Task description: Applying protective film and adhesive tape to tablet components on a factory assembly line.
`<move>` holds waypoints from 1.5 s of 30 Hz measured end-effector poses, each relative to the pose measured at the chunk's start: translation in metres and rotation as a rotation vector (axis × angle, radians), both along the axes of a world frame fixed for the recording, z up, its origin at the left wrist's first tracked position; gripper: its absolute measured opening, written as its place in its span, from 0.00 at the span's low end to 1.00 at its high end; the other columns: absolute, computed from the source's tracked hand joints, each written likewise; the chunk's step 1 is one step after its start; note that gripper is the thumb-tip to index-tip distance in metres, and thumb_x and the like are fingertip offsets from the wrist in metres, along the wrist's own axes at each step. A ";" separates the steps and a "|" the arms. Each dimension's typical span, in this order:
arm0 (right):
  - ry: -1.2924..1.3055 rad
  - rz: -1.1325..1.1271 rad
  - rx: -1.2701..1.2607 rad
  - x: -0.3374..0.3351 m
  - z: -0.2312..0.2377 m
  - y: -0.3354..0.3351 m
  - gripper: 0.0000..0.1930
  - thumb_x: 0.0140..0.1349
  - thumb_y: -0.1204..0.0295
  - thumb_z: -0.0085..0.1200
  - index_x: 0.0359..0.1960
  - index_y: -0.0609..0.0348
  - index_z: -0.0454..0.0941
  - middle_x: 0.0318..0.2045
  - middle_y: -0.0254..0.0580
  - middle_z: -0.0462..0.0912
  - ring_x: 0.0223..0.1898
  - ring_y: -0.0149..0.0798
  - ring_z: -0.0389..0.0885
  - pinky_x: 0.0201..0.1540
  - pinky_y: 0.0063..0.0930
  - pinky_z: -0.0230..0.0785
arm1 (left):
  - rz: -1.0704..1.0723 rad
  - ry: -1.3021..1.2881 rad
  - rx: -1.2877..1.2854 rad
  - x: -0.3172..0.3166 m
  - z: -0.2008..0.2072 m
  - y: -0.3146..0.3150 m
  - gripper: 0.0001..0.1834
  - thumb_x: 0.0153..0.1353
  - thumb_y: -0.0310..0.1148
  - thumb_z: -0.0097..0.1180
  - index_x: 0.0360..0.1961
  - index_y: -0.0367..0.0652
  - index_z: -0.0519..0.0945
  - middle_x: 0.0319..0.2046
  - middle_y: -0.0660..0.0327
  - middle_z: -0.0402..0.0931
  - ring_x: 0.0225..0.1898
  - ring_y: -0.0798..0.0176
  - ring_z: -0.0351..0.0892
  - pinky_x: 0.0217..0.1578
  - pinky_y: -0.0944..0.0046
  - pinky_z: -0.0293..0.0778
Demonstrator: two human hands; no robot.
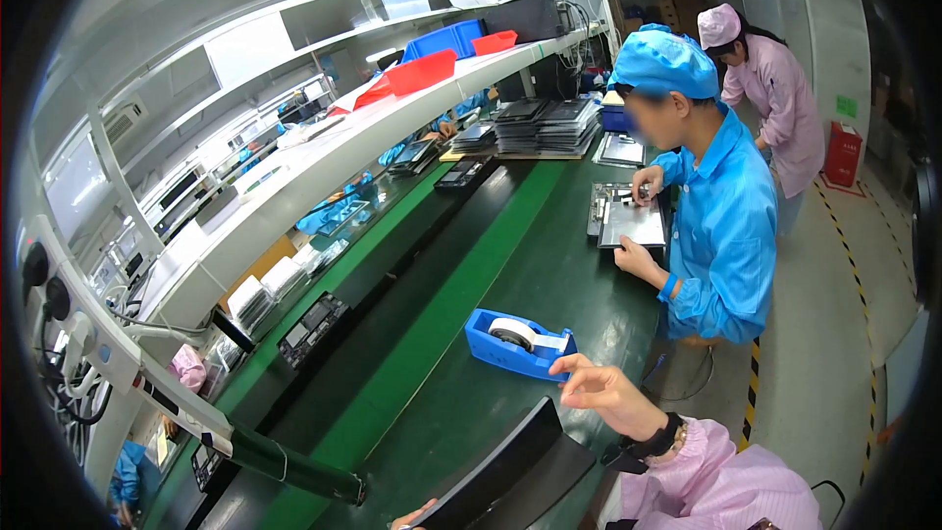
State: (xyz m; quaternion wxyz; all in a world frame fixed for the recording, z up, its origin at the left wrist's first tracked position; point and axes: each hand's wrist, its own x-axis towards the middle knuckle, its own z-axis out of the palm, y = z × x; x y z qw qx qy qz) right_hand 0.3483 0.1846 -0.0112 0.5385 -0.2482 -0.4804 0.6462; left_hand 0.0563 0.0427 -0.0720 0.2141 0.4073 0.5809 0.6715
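At the lower edge, the fingers of my left hand [416, 514] show in part, gripping the edge of a flat black panel [535, 471]. The panel is tilted up above the bench. My right hand [613, 400], with a black strap at the wrist and a pink sleeve, hovers over the panel's far end, beside the cutting end of a blue tape dispenser [500, 348]. Its fingers are bent together in a pinch; whatever may be between them is too small to make out. A roll of white tape [512, 334] sits in the dispenser.
A co-worker in blue [721, 221] handles a silver panel [633, 224] at the same green bench [432, 412]. Black device parts [314, 329] lie along the middle strip. Stacked dark panels [549, 128] stand farther off. A white shelf [294, 167] overhangs the left side.
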 end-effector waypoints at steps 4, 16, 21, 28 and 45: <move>-0.027 -0.025 0.116 -0.014 -0.010 0.002 0.02 0.50 0.76 0.61 0.25 0.56 0.81 0.49 0.36 0.67 0.54 0.34 0.61 0.58 0.33 0.49 | -0.048 0.021 0.009 0.001 0.009 -0.001 0.21 0.59 0.42 0.54 0.39 0.29 0.76 0.33 0.55 0.76 0.35 0.61 0.72 0.41 0.63 0.66; -0.184 -0.196 0.457 -0.028 -0.031 0.025 0.05 0.50 0.73 0.63 0.29 0.52 0.82 0.50 0.35 0.63 0.54 0.35 0.61 0.58 0.34 0.52 | -0.082 -0.039 0.045 0.000 0.003 0.001 0.22 0.59 0.44 0.55 0.38 0.30 0.76 0.36 0.55 0.77 0.38 0.61 0.74 0.43 0.65 0.67; -0.266 -0.276 0.573 -0.032 -0.033 0.024 0.12 0.49 0.71 0.65 0.35 0.51 0.79 0.51 0.37 0.62 0.55 0.37 0.61 0.58 0.33 0.54 | -0.051 -0.008 0.049 -0.003 0.002 0.002 0.22 0.59 0.44 0.55 0.39 0.32 0.76 0.34 0.58 0.76 0.36 0.63 0.72 0.41 0.65 0.66; -0.341 -0.305 0.650 -0.035 -0.034 0.027 0.24 0.47 0.64 0.67 0.46 0.52 0.71 0.50 0.39 0.66 0.56 0.39 0.62 0.61 0.35 0.51 | 0.018 0.150 0.047 -0.012 -0.012 -0.001 0.21 0.61 0.43 0.51 0.41 0.31 0.75 0.35 0.50 0.73 0.37 0.55 0.72 0.41 0.58 0.66; -0.250 -0.037 0.237 -0.031 -0.061 0.013 0.16 0.62 0.59 0.51 0.38 0.62 0.75 0.25 0.39 0.76 0.27 0.25 0.68 0.32 0.24 0.64 | -0.105 0.115 0.122 -0.004 0.017 0.003 0.29 0.61 0.44 0.52 0.54 0.31 0.65 0.50 0.45 0.70 0.52 0.51 0.70 0.53 0.57 0.65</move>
